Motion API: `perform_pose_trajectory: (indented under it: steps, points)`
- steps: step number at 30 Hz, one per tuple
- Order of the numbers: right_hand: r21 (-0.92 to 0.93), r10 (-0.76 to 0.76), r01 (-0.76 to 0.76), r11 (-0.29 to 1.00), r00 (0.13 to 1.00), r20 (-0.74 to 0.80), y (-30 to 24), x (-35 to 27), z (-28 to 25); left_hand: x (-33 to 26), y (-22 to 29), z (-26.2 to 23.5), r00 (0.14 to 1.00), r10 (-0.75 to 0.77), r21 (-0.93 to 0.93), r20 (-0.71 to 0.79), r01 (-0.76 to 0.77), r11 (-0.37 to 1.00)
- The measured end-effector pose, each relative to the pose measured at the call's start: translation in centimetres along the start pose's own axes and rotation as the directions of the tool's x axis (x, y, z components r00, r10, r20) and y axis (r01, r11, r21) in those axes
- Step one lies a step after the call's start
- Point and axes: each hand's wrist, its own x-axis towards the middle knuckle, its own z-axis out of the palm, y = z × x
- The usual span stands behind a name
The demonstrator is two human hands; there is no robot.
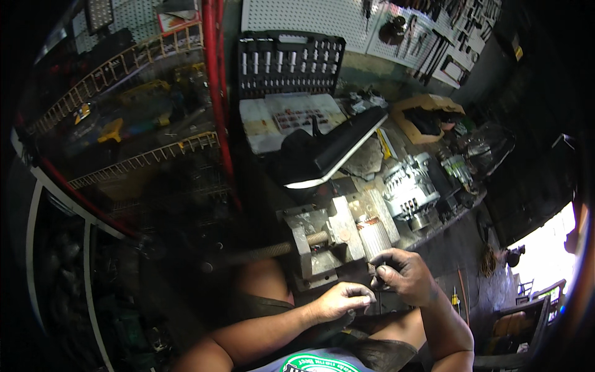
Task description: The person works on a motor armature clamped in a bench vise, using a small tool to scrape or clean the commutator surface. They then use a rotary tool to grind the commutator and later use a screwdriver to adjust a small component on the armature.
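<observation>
The right hand (403, 278) is curled at the near end of the rotor (374, 239), thumb and fingers drawn together; whether they grasp its shaft or something small and dark there, I cannot tell. The left hand (344, 302) is just beside it, to the left and a little nearer the body, its thumb and fingertips brought together; whether anything is pinched between them cannot be made out.

The rotor lies directly ahead of the right hand, between the pale jaws of the vise (316, 269), its ribbed metal body slanting away and copper showing at its far end. The vise stands ahead of the left hand, with its threaded screw (318, 238) to the left of the rotor.

Beyond the right hand, ahead and slightly right, sits a silver alternator (409, 189). Farther ahead of both hands are a black cover (334, 152) with a white edge, an open socket case (291, 65) and, more to the right, a carton (409, 124). Well off to the left hand's far left stands a red-framed rack (221, 93).
</observation>
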Motion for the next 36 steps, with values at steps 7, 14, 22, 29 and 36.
perform_pose_trajectory:
  steps: [7,14,22,29,36]
  points:
    - [-0.023,0.008,-0.007,1.000,1.000,0.028,0.6,0.0,0.1,0.6,-0.7,-0.6,0.998,-0.053,0.048,0.041,0.051,0.998]
    - [0.154,0.011,-0.008,0.988,1.000,-0.019,-0.3,1.4,-1.1,1.0,-1.8,-1.1,0.998,-0.001,0.093,0.057,-0.005,0.996]
    - [-0.193,-0.342,0.301,0.934,0.908,-0.242,-13.3,6.3,-4.2,2.1,-3.8,-2.4,0.998,0.027,0.202,0.058,-0.038,0.979]
    - [-0.818,-0.438,0.432,0.381,0.863,0.252,-26.3,19.2,1.9,3.0,-4.9,-2.0,0.966,-0.144,0.536,0.213,0.007,0.844]
    - [-0.836,0.057,0.377,-0.399,0.920,0.388,-28.6,41.8,7.0,2.3,-3.7,-2.5,0.988,0.068,0.618,0.136,-0.138,0.774]
